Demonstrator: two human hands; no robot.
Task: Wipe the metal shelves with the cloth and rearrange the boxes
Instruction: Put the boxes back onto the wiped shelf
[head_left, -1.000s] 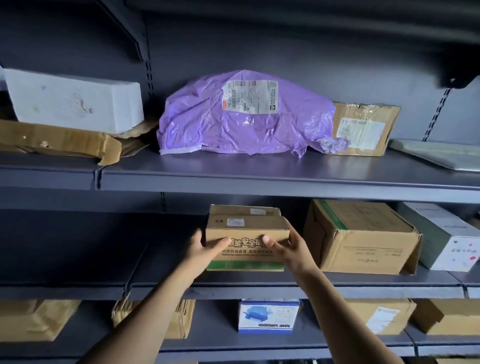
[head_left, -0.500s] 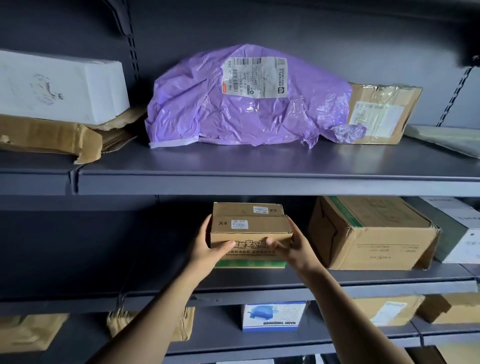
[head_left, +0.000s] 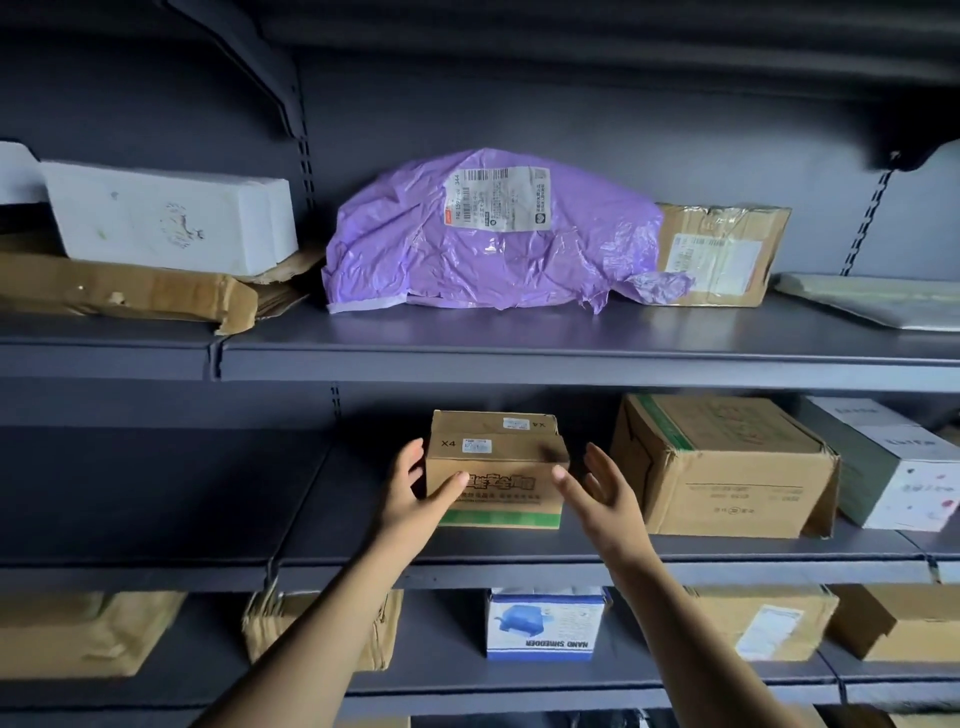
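A small brown cardboard box (head_left: 498, 467) marked X4, with a green band at its base, stands on the middle metal shelf (head_left: 519, 564). My left hand (head_left: 415, 493) touches its left front corner, thumb across the front face. My right hand (head_left: 597, 493) hovers just off the box's right side, fingers spread and apart from it. A larger brown box (head_left: 727, 467) stands to the right on the same shelf. No cloth is visible.
The upper shelf (head_left: 519, 358) carries a purple plastic parcel (head_left: 493, 244), a taped brown box (head_left: 722, 254), a white foam block (head_left: 171, 223) on flattened cardboard and a flat grey packet (head_left: 872, 306). A white and green box (head_left: 893, 462) sits far right. The lower shelf holds a blue shredder box (head_left: 545, 629) and several cartons.
The box has been set down on the middle shelf. My right hand has let go and pulled back to the right; my left hand stays against the box.
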